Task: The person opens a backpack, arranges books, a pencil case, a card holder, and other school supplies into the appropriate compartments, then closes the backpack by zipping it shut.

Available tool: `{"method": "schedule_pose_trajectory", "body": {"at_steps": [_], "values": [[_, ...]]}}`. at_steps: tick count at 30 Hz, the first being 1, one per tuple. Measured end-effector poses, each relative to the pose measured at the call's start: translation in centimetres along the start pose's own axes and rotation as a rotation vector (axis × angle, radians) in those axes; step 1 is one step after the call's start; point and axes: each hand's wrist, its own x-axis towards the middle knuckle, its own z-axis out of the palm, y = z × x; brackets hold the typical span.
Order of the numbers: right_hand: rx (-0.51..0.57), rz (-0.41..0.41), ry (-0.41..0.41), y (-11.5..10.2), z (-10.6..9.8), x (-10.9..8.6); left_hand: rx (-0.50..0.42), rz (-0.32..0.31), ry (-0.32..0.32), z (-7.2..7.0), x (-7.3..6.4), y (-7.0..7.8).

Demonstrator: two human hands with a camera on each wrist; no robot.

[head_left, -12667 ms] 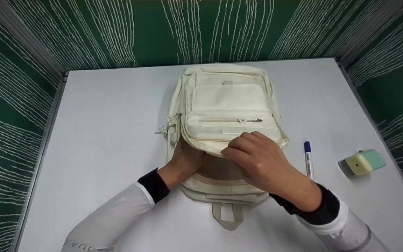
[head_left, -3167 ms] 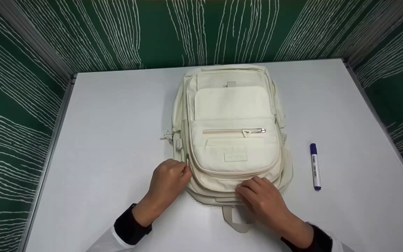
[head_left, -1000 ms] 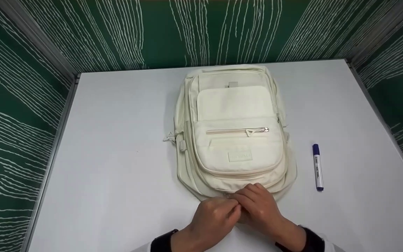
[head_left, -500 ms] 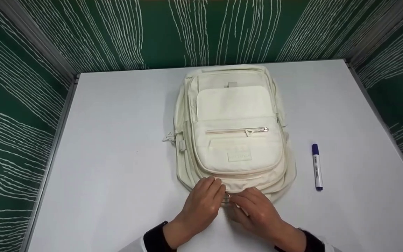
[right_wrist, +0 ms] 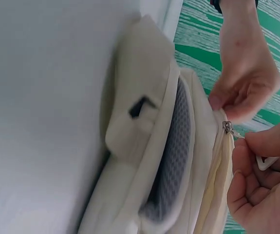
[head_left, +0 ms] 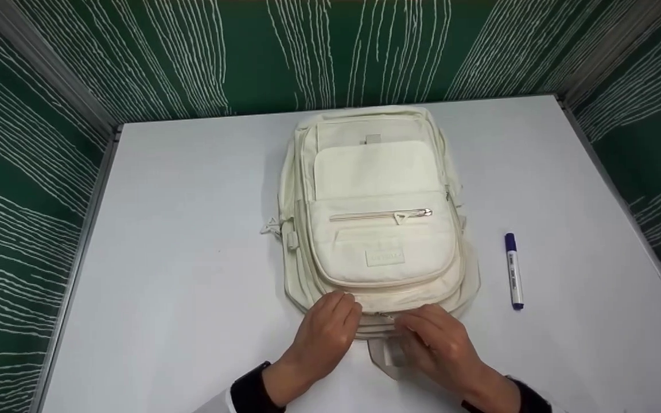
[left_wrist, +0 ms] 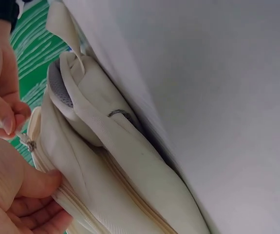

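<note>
A cream backpack (head_left: 382,172) lies front side up on the white table, its top toward me. At the top edge my left hand (head_left: 327,330) pinches the fabric beside the zipper, thumb on one side and fingers on the other in the left wrist view. Just right of it, my right hand (head_left: 439,344) pinches the zipper pull (right_wrist: 266,163), whose triangular end shows between the fingers. The metal slider (right_wrist: 227,126) sits between the two hands. In the right wrist view the zipper track is parted on my right hand's side of the slider.
A white marker with a purple cap (head_left: 514,272) lies right of the backpack. The carry loop (head_left: 382,358) hangs toward me, partly behind my right hand. Green walls with white streaks (head_left: 261,57) stand behind and beside the table (head_left: 181,201).
The front was lifted with my left hand inside; now it lies down. The yellow-and-teal object has left the table. The slider has moved from the left side to the top; lately my right hand shifts right.
</note>
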Motion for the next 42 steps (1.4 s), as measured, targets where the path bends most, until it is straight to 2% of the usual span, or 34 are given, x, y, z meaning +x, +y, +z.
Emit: {"method": "schedule_pose_trajectory", "body": {"at_steps": [5, 10, 15, 18, 23, 26, 28, 37, 42], "values": [[-0.038, 0.006, 0.078, 0.9, -1.6, 0.0, -0.019, -0.024, -0.016, -0.4, -0.2, -0.3], [-0.058, 0.036, 0.153, 1.4, -2.8, 0.1, -0.042, -0.037, 0.011, -0.7, 0.0, -0.4], [-0.03, 0.041, 0.152, 1.0, -3.0, 0.1, -0.043, -0.009, 0.047, -0.7, 1.1, 0.3], [-0.019, 0.042, 0.145, 0.8, -2.8, 0.2, 0.007, 0.031, 0.054, -0.3, 2.1, 1.0], [-0.027, 0.044, 0.114, 0.9, -2.7, 0.1, 0.13, 0.085, -0.03, 0.4, 3.3, 1.7], [-0.035, 0.069, 0.09, 1.3, -3.0, -0.3, 0.138, 0.1, -0.09, 0.5, 3.5, 1.9], [-0.041, 0.087, 0.079, 1.7, -3.3, -0.5, 0.129, 0.106, -0.109, 0.5, 3.5, 1.9], [-0.07, 0.148, 0.084, 4.5, -5.2, -1.0, 0.105, 0.114, -0.105, 0.4, 3.5, 2.1], [-0.14, 0.269, 0.075, 6.0, -6.8, -1.0, 0.09, 0.107, -0.132, 0.4, 3.4, 2.2]]}}
